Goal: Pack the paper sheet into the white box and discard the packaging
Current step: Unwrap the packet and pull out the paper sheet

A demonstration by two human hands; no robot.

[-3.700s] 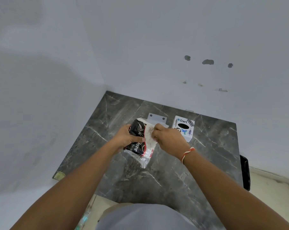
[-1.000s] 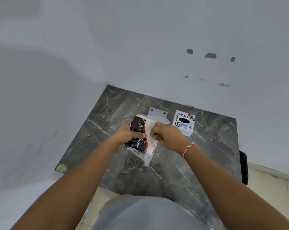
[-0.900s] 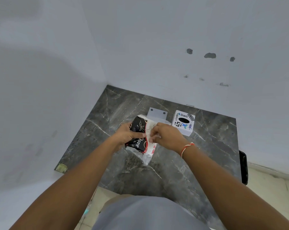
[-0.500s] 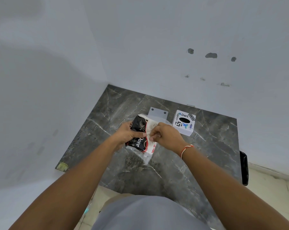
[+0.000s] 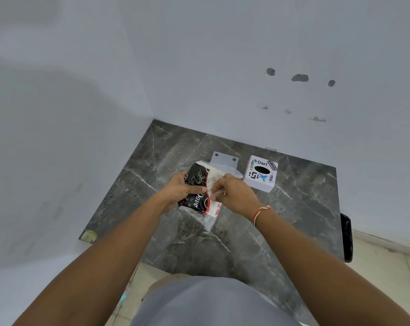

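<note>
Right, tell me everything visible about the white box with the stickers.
The white box with stickers sits on the dark marbled stone counter, near the wall and right of both hands, touched by neither. It looks like a small cube. Its top has a dark oval opening, ringed by stickers including "Dart" and "code". A pale flat part with two holes lies beside it.

The packet [image 5: 197,193] is a black plastic wrapper with red trim and pale lettering, held tilted just above the dark marble surface [image 5: 293,208], its clear tail end hanging toward it. White paper [image 5: 213,178] shows at its open side (how many sheets cannot be told). The white box [image 5: 260,176] stands just beyond to the right, stickers and a dark oval slot on top.
</note>
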